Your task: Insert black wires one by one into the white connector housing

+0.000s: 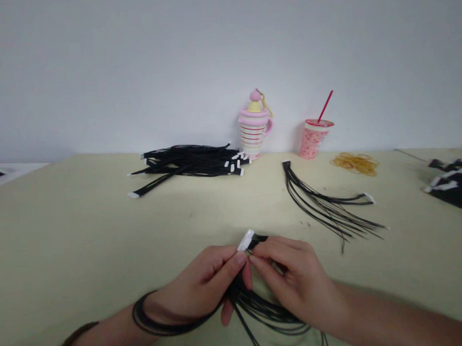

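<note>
Black wires (254, 306) pinched under their white connector (246, 240) between left hand (200, 282) and right hand (297, 286) fingers (264, 255)

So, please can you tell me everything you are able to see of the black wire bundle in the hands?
The black wire bundle is many thin wires with a matte, plastic-looking covering, gathered at a white connector that sticks up above the fingertips. The left hand and right hand pinch it close to the connector. Below them, the loose wires spread and curve past the bottom edge of the view, and one loop lies by the left wrist.
</note>
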`<state>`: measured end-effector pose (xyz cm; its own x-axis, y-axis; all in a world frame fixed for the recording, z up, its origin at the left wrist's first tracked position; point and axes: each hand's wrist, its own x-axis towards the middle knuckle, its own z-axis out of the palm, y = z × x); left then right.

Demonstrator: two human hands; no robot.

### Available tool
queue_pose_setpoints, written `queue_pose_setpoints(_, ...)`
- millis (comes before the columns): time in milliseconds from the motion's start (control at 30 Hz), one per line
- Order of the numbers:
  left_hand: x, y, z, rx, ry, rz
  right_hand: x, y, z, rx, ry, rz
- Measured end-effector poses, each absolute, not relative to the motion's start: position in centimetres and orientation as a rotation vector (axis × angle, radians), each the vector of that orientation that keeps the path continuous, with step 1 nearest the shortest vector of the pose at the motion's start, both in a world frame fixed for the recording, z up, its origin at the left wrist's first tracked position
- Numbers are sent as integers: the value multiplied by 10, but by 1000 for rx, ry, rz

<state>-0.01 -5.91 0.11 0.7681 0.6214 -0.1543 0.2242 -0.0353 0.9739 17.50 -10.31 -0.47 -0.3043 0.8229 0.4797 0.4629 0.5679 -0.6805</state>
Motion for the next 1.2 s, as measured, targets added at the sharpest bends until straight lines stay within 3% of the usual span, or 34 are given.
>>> queue_pose_setpoints(1200, 3, -53, -3, 1321, 823, 439, 186, -101, -7, -1164, -1903, 557)
